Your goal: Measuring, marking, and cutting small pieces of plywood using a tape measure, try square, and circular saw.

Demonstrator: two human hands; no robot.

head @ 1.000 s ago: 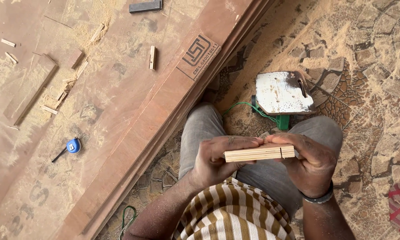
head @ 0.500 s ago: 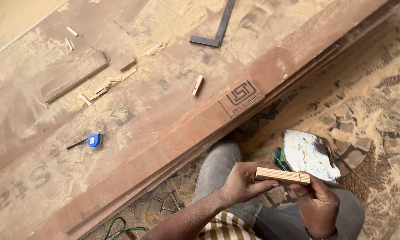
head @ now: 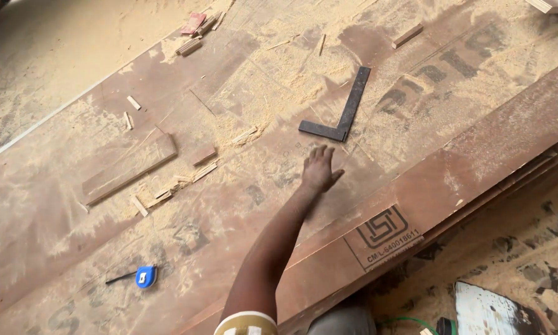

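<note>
My left hand [head: 320, 169] is stretched forward over a large reddish-brown plywood sheet [head: 415, 186] dusted with sawdust. Its palm faces down, the fingers are slightly apart and it holds nothing. The fingertips are a short way below a black L-shaped try square [head: 347, 111] that lies flat on the sheet; hand and square are apart. My striped sleeve [head: 246, 322] shows at the bottom edge. My right hand is out of view, and so is the pale wooden piece seen earlier.
A blue tape measure [head: 145, 276] lies on the sheet at lower left. A flat board offcut [head: 130, 167] and several small wood scraps lie at left and top. A white scuffed panel [head: 490, 310] sits on the ground at bottom right.
The view has swung up and left over the sheet. My left hand has let go of the pale wooden piece and reached out toward the try square. My right hand has left the view.
</note>
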